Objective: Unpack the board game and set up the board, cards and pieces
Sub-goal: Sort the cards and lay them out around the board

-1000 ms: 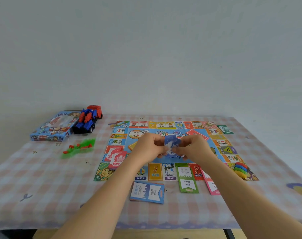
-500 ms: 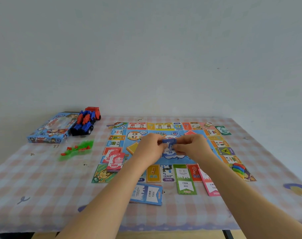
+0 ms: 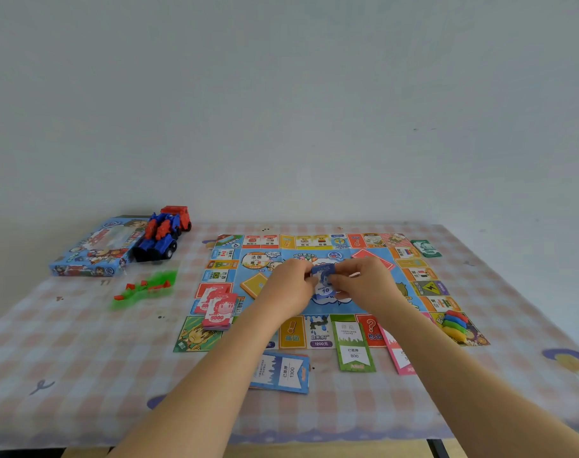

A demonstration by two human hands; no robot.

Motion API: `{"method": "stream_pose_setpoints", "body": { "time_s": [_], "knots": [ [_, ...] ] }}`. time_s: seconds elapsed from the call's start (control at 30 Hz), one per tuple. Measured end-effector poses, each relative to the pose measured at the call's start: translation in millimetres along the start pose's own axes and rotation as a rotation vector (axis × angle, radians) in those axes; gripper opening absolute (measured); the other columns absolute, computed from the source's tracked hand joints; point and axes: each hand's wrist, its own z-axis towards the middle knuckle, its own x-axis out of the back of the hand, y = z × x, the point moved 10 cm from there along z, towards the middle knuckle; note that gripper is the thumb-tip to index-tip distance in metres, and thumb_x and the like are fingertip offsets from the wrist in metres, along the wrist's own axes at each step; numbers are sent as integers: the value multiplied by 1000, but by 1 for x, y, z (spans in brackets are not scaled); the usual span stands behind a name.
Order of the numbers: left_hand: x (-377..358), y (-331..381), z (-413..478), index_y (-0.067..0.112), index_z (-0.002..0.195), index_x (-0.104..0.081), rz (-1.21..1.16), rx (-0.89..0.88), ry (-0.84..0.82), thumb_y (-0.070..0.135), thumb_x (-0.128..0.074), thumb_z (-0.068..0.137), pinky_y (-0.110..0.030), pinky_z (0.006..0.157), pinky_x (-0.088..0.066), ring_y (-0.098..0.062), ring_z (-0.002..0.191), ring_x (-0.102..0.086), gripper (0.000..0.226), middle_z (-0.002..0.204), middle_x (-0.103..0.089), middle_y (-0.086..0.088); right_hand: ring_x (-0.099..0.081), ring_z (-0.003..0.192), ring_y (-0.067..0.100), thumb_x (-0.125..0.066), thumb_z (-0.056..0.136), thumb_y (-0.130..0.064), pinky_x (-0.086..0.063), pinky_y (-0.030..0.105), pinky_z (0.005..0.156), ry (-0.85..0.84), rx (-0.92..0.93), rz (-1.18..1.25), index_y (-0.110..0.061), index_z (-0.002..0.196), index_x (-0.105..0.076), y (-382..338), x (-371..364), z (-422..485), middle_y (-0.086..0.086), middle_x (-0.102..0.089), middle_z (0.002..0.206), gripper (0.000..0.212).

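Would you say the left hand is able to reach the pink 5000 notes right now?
Probably yes, once it lets go: the left hand and right hand both pinch the blue 10 notes, but the pink 5000 notes lie uncovered on the board just beside it, nothing between.

Soft even daylight, faint shadows, no glare, slightly blurry throughout, wide-angle bending at the edges

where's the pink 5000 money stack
Head view: the pink 5000 money stack lies at the near-left of the board, just left of the left hand.
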Motion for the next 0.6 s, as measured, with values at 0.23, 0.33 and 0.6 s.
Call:
{"method": "stream_pose_setpoints", "body": {
  "time_s": [0.23, 0.33, 0.6],
  "knots": [
    [21, -5, -4, 14, 103, -66, -96, 15, 229, 16, -60, 90, -33, 77, -55, -15, 82, -65, 15, 93, -70, -3, -72, 75, 24, -66, 86, -7, -59, 39, 78, 65, 2, 94, -10, 92, -74, -1, 4, 0, 8, -73, 77, 11],
    [28, -8, -8, 12, 98, -70, -158, 28, 296, 14, -64, 87, -35, 77, -56, -13, 77, -67, 12, 87, -72, -2, -72, 76, 23, -64, 88, -10, -59, 36, 78, 62, -9, 14, -8, 99, -74, 0, 1, -2, 7, -72, 77, 15],
    [33, -4, -12, 13, 94, -75, -98, 11, 323, 20, -63, 89, -36, 71, -55, -17, 70, -67, 15, 77, -73, -3, -64, 68, 26, -64, 89, -21, -56, 39, 73, 100, 42, -155, -18, 99, -75, -13, 3, -5, 1, -69, 70, 16]
  ]
}}
